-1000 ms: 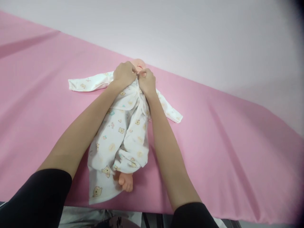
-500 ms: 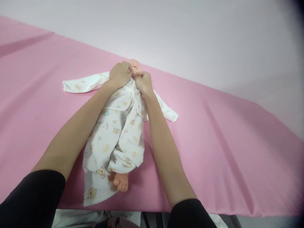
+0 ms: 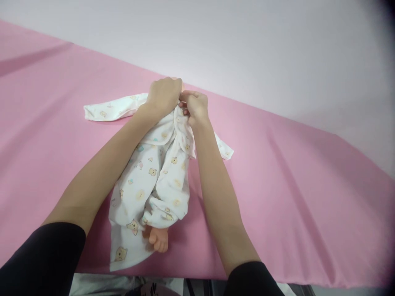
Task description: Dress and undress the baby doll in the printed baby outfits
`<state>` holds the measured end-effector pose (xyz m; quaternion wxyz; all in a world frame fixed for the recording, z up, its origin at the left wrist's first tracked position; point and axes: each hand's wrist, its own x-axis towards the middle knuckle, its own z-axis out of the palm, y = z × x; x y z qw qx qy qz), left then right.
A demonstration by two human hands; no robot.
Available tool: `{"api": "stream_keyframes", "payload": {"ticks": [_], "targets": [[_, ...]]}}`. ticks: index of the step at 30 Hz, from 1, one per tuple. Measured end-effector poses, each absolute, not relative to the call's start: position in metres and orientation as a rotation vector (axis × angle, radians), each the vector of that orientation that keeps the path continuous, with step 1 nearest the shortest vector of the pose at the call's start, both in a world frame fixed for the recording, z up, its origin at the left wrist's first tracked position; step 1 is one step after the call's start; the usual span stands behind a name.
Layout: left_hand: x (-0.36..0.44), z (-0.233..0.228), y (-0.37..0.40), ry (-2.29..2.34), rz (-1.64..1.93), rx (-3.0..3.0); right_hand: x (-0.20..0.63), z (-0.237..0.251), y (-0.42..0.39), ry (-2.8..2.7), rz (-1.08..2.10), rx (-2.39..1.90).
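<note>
A baby doll lies on its back on the pink sheet [image 3: 277, 172], dressed in a white romper [image 3: 154, 181] printed with small bears. One bare doll foot [image 3: 159, 239] sticks out of the near leg. My left hand [image 3: 163, 96] and my right hand [image 3: 194, 107] meet at the romper's neck, each pinching one edge of the front opening. The two hands hide the doll's head almost fully. One empty sleeve [image 3: 108, 110] lies flat to the left, and the other sleeve's cuff [image 3: 226, 149] shows to the right of my right forearm.
The pink sheet covers a table that runs to a pale wall [image 3: 247, 49] behind. The table's near edge [image 3: 191, 276] is just below the doll's foot. Grey cloth shows under that edge.
Both hands stay at the neck opening but have shifted slightly right and closer together. My left hand now covers the doll's face, which showed before.
</note>
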<state>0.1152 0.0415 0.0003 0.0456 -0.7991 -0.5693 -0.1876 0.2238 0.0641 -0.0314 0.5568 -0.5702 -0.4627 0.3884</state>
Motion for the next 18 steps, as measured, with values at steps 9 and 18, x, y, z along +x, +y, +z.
{"api": "stream_keyframes", "payload": {"ticks": [9, 18], "targets": [[0.113, 0.003, 0.044, -1.831, -0.83, -2.549, 0.228, -0.013, 0.052, -1.281, 0.865, -1.274], [0.106, 0.016, 0.028, -1.937, -0.541, -2.727, 0.234, -0.007, 0.042, -1.743, 0.679, -1.381]]}}
